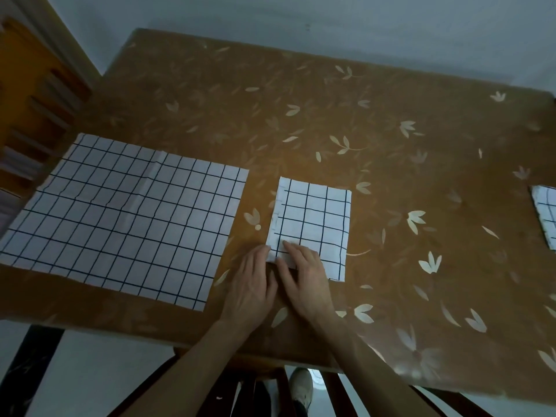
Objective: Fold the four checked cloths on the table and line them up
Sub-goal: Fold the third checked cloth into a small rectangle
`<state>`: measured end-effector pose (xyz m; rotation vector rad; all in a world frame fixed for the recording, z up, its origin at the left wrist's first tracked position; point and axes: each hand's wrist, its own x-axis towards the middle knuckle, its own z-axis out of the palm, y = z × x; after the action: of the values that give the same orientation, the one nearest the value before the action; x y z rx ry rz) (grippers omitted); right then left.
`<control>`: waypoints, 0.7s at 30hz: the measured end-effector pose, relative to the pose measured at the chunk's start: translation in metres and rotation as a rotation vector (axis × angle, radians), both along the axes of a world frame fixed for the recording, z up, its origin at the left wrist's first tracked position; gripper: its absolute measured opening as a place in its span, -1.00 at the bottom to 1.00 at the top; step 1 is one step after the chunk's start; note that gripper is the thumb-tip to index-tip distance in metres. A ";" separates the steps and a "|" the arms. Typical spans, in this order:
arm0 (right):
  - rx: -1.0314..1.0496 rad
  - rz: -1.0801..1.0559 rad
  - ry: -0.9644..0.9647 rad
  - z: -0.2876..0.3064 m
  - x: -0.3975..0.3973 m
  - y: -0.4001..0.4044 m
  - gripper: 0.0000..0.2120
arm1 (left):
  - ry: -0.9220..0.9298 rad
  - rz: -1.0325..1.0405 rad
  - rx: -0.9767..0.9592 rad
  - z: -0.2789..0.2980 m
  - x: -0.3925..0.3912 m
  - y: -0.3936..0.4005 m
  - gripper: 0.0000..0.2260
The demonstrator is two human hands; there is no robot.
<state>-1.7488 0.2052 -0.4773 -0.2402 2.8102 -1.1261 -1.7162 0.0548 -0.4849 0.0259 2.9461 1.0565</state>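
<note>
A white cloth with dark check lines lies folded into a small rectangle (316, 219) in the middle of the table. My left hand (251, 284) rests flat at its near left corner, fingertips touching the edge. My right hand (304, 275) lies flat on that same near corner, fingers straight and pressing the fabric down. A large unfolded checked cloth (120, 218) is spread flat on the left side of the table. A third checked cloth (546, 215), folded, shows partly at the right frame edge.
The table (331, 121) wears a brown cover printed with pale leaves. Its near edge runs just under my forearms. A wooden chair back (346, 395) and a shoe (301, 386) show below the table. A wooden door stands at the far left.
</note>
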 end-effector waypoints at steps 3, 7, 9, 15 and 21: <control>-0.078 -0.001 0.018 0.012 0.002 0.006 -0.63 | 0.077 -0.033 -0.130 -0.002 -0.002 0.001 -0.58; -0.116 -0.065 0.119 0.023 0.001 0.040 -0.63 | 0.176 -0.191 -0.191 0.000 -0.006 0.016 -0.61; -0.081 -0.081 0.147 0.023 -0.003 0.065 -0.61 | 0.210 -0.319 -0.225 0.002 -0.010 0.032 -0.62; 0.204 0.136 0.187 0.005 -0.023 0.136 -0.50 | 0.190 -0.655 -0.413 0.001 -0.022 0.086 -0.54; 0.455 0.514 0.276 -0.011 -0.055 0.166 -0.48 | 0.051 -0.647 -0.527 -0.013 -0.027 0.086 -0.40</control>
<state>-1.8034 0.3714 -0.4879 -1.0575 2.8626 -0.3563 -1.7432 0.1409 -0.4976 0.9219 2.8076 0.1949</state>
